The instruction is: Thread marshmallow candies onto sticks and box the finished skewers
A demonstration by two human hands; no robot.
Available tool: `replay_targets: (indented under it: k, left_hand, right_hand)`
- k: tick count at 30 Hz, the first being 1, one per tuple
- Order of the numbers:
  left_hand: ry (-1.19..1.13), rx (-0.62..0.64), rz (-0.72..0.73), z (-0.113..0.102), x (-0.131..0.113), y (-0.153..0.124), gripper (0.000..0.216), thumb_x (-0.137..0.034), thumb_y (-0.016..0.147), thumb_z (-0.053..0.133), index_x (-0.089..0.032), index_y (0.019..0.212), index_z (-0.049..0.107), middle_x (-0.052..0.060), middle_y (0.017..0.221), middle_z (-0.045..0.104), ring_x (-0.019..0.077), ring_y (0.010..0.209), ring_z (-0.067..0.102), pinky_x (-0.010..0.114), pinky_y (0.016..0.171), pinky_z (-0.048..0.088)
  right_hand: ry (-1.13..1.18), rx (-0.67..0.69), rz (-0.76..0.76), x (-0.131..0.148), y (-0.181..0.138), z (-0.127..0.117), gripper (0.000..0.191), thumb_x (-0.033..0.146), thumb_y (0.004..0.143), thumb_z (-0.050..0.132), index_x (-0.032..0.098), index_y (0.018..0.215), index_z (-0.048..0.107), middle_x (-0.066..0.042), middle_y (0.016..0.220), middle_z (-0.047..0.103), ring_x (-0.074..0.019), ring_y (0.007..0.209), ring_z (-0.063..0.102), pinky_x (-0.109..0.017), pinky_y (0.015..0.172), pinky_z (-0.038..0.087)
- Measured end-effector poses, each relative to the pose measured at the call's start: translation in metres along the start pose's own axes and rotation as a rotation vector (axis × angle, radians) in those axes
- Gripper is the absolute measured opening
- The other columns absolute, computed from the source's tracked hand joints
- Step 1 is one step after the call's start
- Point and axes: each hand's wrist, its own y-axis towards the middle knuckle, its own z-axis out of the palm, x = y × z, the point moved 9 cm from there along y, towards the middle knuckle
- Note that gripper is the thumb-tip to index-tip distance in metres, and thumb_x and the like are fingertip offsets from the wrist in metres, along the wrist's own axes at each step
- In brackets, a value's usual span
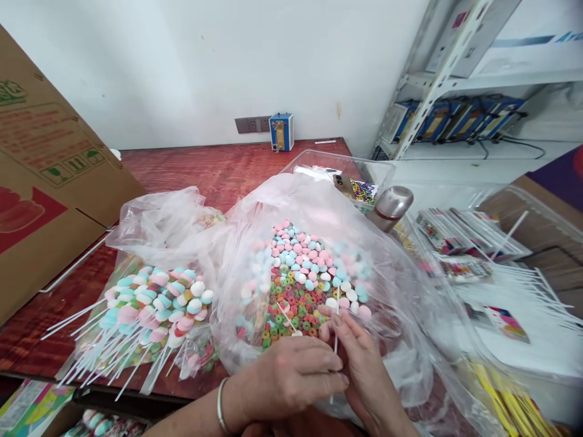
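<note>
A white stick (336, 344) is pinched roughly upright between the thumb and fingers of the right hand (367, 361). The fingers of the left hand (291, 371) are curled in beside the stick's lower part; whether anything is grasped by them cannot be told. Just beyond the fingers, colourful ring candies (296, 297) are heaped in a clear plastic bag (403, 321), with pink, blue and white round sweets (310, 252) piled farther beyond them. A second stick (285, 315) is seen slanting over the rings, just past the left fingers. Well to the left of the fingers, candy skewers (155, 300) are stacked on the red table (182, 167), their sticks pointed mostly toward the near edge. Beyond and right of the fingers, a metal flask (392, 205) is placed.
</note>
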Motion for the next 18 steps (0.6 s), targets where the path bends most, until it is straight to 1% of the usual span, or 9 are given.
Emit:
replay_targets:
  k: [2, 4, 6, 8, 10, 12, 15, 17, 18]
  left_hand:
    - [0.034, 0.066, 0.003, 0.017, 0.008, 0.003, 0.045, -0.005, 0.092, 0.050, -0.024, 0.130, 0.064, 0.013, 0.112, 0.074, 0.0245, 0.110, 0.067, 0.037, 0.098, 0.052]
    - [0.108, -0.050, -0.065, 0.013, 0.031, 0.006, 0.041, -0.006, 0.094, 0.047, -0.023, 0.128, 0.062, 0.012, 0.114, 0.072, 0.0223, 0.110, 0.066, 0.036, 0.096, 0.052]
    - [0.250, -0.241, -0.261, -0.006, 0.067, 0.004, 0.032, -0.011, 0.096, 0.046, -0.022, 0.120, 0.063, 0.010, 0.109, 0.071, 0.0217, 0.103, 0.066, 0.036, 0.089, 0.053]
    - [0.464, -0.344, -0.506, -0.024, 0.102, 0.000, 0.021, -0.020, 0.095, 0.052, -0.019, 0.114, 0.062, 0.010, 0.105, 0.069, 0.0255, 0.101, 0.063, 0.041, 0.086, 0.051]
    - [0.663, -0.323, -0.654, -0.033, 0.123, 0.004, 0.021, -0.030, 0.091, 0.061, -0.018, 0.108, 0.062, 0.010, 0.104, 0.066, 0.0294, 0.101, 0.059, 0.045, 0.084, 0.048]
    - [0.770, -0.262, -0.699, -0.034, 0.134, 0.012, 0.020, -0.033, 0.087, 0.067, -0.020, 0.100, 0.063, 0.008, 0.101, 0.065, 0.0297, 0.099, 0.057, 0.044, 0.082, 0.046]
    - [0.797, -0.217, -0.724, -0.031, 0.143, 0.018, 0.013, -0.031, 0.085, 0.068, -0.021, 0.091, 0.065, 0.006, 0.095, 0.065, 0.0275, 0.096, 0.056, 0.041, 0.080, 0.043]
    - [0.771, -0.230, -0.720, -0.029, 0.146, 0.018, 0.009, -0.028, 0.085, 0.068, -0.021, 0.091, 0.065, 0.006, 0.094, 0.065, 0.0269, 0.096, 0.055, 0.040, 0.080, 0.042]
    - [0.747, -0.245, -0.708, -0.027, 0.146, 0.017, 0.008, -0.026, 0.085, 0.067, -0.021, 0.092, 0.066, 0.006, 0.094, 0.065, 0.0266, 0.096, 0.055, 0.040, 0.081, 0.041]
  right_hand:
    - [0.040, -0.039, 0.014, -0.002, 0.010, -0.008, 0.045, 0.053, 0.083, 0.065, 0.015, 0.106, 0.068, 0.005, 0.062, 0.050, -0.0109, 0.052, 0.045, -0.022, 0.048, 0.037]
    - [-0.082, -0.096, -0.031, 0.001, 0.017, -0.023, 0.049, 0.056, 0.083, 0.063, 0.014, 0.108, 0.069, 0.007, 0.057, 0.044, -0.0109, 0.050, 0.040, -0.022, 0.047, 0.033]
    - [-0.286, -0.142, -0.094, 0.008, 0.019, -0.037, 0.050, 0.057, 0.087, 0.057, 0.015, 0.110, 0.070, 0.007, 0.055, 0.042, -0.0119, 0.051, 0.040, -0.022, 0.048, 0.034]
    - [-0.464, -0.141, -0.149, 0.015, 0.018, -0.042, 0.048, 0.056, 0.089, 0.053, 0.016, 0.108, 0.071, 0.006, 0.055, 0.045, -0.0129, 0.051, 0.043, -0.023, 0.049, 0.035]
    - [-0.560, -0.099, -0.185, 0.017, 0.016, -0.038, 0.048, 0.057, 0.091, 0.049, 0.016, 0.102, 0.072, 0.004, 0.056, 0.050, -0.0140, 0.051, 0.046, -0.023, 0.050, 0.037]
    - [-0.623, -0.064, -0.211, 0.018, 0.014, -0.032, 0.051, 0.057, 0.095, 0.041, 0.017, 0.098, 0.072, 0.001, 0.059, 0.057, -0.0161, 0.054, 0.053, -0.025, 0.052, 0.042]
    - [-0.741, -0.079, -0.290, 0.023, 0.011, -0.028, 0.053, 0.051, 0.099, 0.032, 0.017, 0.105, 0.072, -0.007, 0.083, 0.073, -0.0221, 0.078, 0.068, -0.028, 0.069, 0.051]
    - [-0.881, -0.105, -0.344, 0.027, 0.011, -0.025, 0.051, 0.042, 0.100, 0.030, 0.015, 0.115, 0.070, -0.012, 0.108, 0.075, -0.0263, 0.100, 0.069, -0.033, 0.084, 0.051]
    - [-0.971, -0.108, -0.344, 0.026, 0.012, -0.023, 0.050, 0.037, 0.099, 0.030, 0.014, 0.121, 0.068, -0.014, 0.114, 0.074, -0.0279, 0.103, 0.069, -0.035, 0.086, 0.051]
